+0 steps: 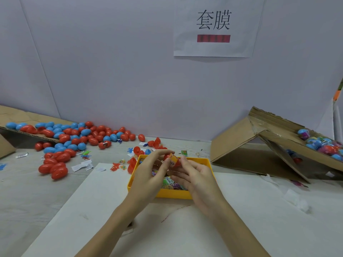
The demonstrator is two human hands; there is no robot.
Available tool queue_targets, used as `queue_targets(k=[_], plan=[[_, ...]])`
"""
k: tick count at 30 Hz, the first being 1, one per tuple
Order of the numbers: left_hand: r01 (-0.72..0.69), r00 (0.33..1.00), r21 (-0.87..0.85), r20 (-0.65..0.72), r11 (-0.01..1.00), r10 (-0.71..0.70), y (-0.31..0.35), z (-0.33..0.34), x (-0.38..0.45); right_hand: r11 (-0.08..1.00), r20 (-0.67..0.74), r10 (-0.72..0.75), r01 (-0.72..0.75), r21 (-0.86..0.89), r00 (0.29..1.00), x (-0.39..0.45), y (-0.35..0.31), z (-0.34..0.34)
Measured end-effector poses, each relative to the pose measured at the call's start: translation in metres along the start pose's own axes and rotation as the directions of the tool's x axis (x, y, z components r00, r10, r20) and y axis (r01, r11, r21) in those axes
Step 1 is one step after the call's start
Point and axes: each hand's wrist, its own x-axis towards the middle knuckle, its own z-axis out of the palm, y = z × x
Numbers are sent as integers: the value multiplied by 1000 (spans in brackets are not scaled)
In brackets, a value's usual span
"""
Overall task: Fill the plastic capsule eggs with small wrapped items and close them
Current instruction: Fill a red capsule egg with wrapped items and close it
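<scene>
White wall panels back a pale table (55,191), on which a yellow tray (172,196) of wrapped items sits. Above the tray, the left hand (152,173) and right hand (196,175) meet, fingers curled, jointly pinching a red egg half (176,162) with a small wrapped item (173,158) at its mouth. Left of the tray lies a heap of red and blue eggs (74,136); right of it, a cardboard box (278,145).
</scene>
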Motion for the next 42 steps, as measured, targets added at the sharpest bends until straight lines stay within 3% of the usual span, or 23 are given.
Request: queue_targets(k=[4,9,14,16,18,20,23,29,42], plan=[[-29,999,12,27,1000,29,-1,-3,0,997,20,-49,50,-55,999,-2,1,0],[1,1000,-25,17,1000,0,-3,0,1,992,52,55,-61,115,997,-3,1,1],[97,994,-122,59,988,-91,-2,-5,3,996,57,92,-92,1,994,-1,0,2],[81,995,-126,72,989,-72,-2,-6,4,986,-68,9,-21,-166,998,2,3,2],[38,997,-69,75,997,-33,-4,-6,4,924,-155,-195,128,-361,968,3,5,-2],[8,996,-8,87,1000,-7,-4,-4,3,863,-131,-334,247,-440,934,3,4,-4],[-19,997,20,72,1000,18,-4,-2,1,846,-67,-341,276,-456,937,1,5,-5],[-89,996,84,16,992,88,-3,-4,0,956,-92,-195,168,-239,977,2,6,-9],[-136,991,126,40,983,132,-2,-12,3,997,-77,-57,53,-48,995,3,8,-7]])
